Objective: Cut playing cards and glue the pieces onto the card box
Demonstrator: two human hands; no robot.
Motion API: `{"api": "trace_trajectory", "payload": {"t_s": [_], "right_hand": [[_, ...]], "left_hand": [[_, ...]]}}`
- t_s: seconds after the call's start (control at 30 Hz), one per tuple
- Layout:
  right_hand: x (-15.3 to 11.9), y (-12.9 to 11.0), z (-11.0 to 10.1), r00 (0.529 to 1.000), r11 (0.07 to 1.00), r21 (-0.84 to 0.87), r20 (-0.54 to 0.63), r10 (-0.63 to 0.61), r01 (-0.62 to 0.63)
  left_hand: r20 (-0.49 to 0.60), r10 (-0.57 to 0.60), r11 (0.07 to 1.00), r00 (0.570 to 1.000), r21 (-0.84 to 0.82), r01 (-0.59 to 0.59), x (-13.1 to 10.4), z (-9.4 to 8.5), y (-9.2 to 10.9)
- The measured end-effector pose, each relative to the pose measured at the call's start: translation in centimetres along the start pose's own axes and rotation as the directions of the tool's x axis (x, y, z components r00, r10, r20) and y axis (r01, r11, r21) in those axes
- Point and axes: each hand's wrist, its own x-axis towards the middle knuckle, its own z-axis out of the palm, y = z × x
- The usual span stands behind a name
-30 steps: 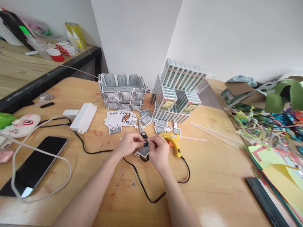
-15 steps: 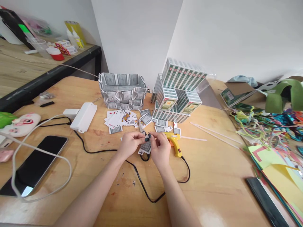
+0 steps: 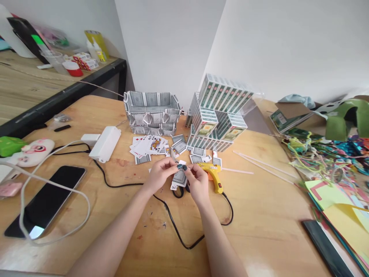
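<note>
My left hand [image 3: 162, 175] and my right hand [image 3: 198, 181] meet over the middle of the table, both closed with thumbs and fingertips pinching a playing card [image 3: 181, 163], mostly covered by the fingers. Just beneath them lie grey-backed card pieces [image 3: 180, 179], one showing a K at its corner. Under these is a pair of scissors [image 3: 178, 193] with black handles. A yellow glue gun [image 3: 218, 184] rests beside my right hand, a glue stick poking from its back. Beyond my hands are fanned face-up cards [image 3: 148, 145] and grey-backed cards [image 3: 180, 146].
A basket built of folded cards [image 3: 152, 119] stands at the back, left of stacked card boxes [image 3: 207, 122]. Glue sticks [image 3: 265, 166] lie to the right. A white adapter [image 3: 105, 144], a phone [image 3: 46, 200] and cables are on the left. Coloured paper [image 3: 343, 211] lies right.
My fingertips have shifted slightly and the thumbs have drawn closer together. More of the grey-backed card shows below them. The whole view has shifted slightly.
</note>
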Motion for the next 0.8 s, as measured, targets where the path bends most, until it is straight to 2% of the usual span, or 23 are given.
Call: {"api": "trace_trajectory", "payload": {"t_s": [0.1,0.17,0.4,0.57,0.7,0.8], "right_hand": [[0.0,-0.2,0.0,0.998,0.996,0.081,0.055,0.022,-0.026],[-0.1,-0.4,0.1,0.996,0.993,0.113,0.080,0.031,-0.040],[-0.3,-0.1,0.5,0.987,0.959,0.256,0.135,0.092,-0.124],[-0.4,0.1,0.8,0.971,0.890,0.403,0.183,0.152,-0.215],[-0.5,-0.1,1.0,0.949,0.851,0.433,0.232,0.213,-0.297],[-0.6,0.0,1.2,0.942,0.850,0.425,0.256,0.216,-0.311]], "left_hand": [[0.135,-0.010,0.997,0.991,0.072,0.001,-0.2,-0.5,0.3],[0.168,-0.019,0.994,0.986,0.112,0.000,-0.3,-0.7,0.2],[0.092,0.044,0.981,0.995,0.184,-0.061,-0.3,-0.2,-0.8],[0.053,0.063,0.978,0.997,0.194,-0.072,-0.5,0.0,-0.6],[0.040,0.056,0.973,0.998,0.224,-0.063,-0.5,-0.3,-0.4],[0.029,0.062,0.968,0.998,0.240,-0.067,-0.5,-0.4,-0.3]]}}
